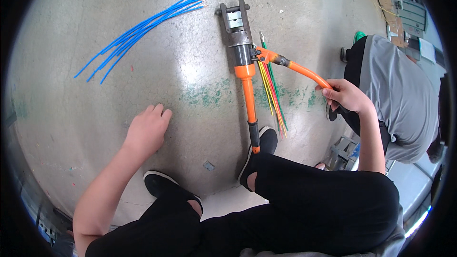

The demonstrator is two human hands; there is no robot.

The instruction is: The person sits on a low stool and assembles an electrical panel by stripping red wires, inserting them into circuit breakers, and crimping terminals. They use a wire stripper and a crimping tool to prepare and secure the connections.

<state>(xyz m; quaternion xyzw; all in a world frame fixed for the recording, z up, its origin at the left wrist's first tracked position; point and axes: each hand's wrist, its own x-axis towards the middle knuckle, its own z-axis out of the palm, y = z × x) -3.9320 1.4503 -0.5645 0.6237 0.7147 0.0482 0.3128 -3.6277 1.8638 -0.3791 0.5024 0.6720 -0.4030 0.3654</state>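
Observation:
A hydraulic hand crimper (246,74) with an orange body and a dark metal head lies on the floor before me. Its jaw end points away, and its black grip end is beside my shoe. My right hand (346,96) is wrapped around the end of the crimper's orange pump lever (304,70), swung out to the right. My left hand (148,126) hovers left of the tool, back upward, fingers curled; its palm is hidden. Blue cables (138,33) with bare copper-coloured ends lie at the far left. Thinner yellow, red and green wires (272,90) lie partly under the lever.
A person in a grey shirt (400,95) bends down close by my right arm. Boxes and equipment (404,4) line the far right. My shoes (264,143) stand on the grey concrete floor (85,114), which has green paint marks.

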